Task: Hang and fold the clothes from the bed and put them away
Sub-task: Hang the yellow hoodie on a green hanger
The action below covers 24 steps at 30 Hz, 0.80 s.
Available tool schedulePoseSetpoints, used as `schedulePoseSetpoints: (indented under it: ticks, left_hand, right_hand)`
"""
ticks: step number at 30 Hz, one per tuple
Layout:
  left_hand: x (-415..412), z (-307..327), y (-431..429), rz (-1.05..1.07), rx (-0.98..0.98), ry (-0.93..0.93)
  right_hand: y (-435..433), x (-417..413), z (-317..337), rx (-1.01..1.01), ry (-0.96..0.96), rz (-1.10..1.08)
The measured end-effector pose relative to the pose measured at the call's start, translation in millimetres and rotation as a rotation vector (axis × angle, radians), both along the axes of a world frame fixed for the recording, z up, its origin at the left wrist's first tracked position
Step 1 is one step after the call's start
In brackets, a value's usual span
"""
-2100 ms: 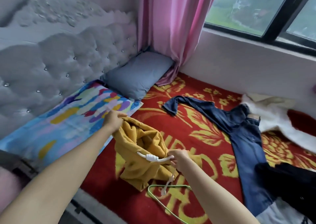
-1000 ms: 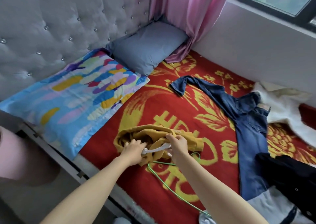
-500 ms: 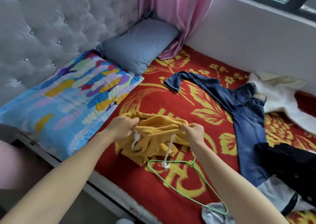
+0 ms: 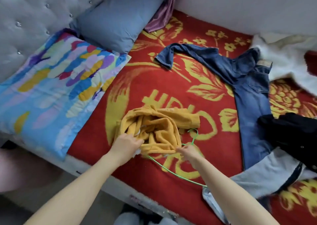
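A mustard-yellow hoodie [image 4: 159,128] lies bunched on the red and yellow bedspread [image 4: 140,87] near the bed's front edge. My left hand [image 4: 127,143] grips its near left edge, where a bit of white drawstring shows. My right hand [image 4: 187,151] pinches the hoodie's near right hem. A thin green wire hanger [image 4: 171,169] lies on the bedspread partly under the hoodie and my right hand, its hook showing just right of the hoodie.
Blue jeans [image 4: 247,91] stretch across the bed to the right, with a white garment [image 4: 283,60] behind them, a black garment [image 4: 291,135] and a pale blue one [image 4: 257,181] at right. A colourful pillow [image 4: 54,84] and a grey pillow [image 4: 118,20] lie against the tufted headboard [image 4: 34,10].
The hoodie, held up off the bed two seconds ago, now lies bunched on the bedspread over the hanger. Both hands have shifted from the drawstring to the hoodie's near edge.
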<state>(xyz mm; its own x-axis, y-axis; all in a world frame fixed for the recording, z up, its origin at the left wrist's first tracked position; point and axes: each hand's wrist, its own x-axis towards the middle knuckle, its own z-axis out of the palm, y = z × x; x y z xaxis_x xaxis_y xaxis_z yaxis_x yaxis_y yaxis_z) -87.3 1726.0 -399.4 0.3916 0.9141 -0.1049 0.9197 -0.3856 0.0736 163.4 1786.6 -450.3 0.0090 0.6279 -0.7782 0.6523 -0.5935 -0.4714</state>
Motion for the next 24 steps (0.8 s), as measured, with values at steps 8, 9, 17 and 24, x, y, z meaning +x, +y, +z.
schedulePoseSetpoints:
  ticks: [8,9,17,24]
  left_hand:
    - [20,-65,-31,0.019,-0.005,0.007]
    - [18,-69,-36,0.044,0.015,-0.013]
    - [21,-95,-74,0.184,0.106,-0.033]
    - [19,-98,-69,0.197,0.104,-0.040]
  right_hand:
    - [0,64,-79,0.021,-0.310,0.120]
    - [6,72,-84,0.036,-0.352,0.085]
    - [24,101,-153,0.009,-0.493,0.302]
    - [-3,94,-157,-0.105,-0.431,0.339]
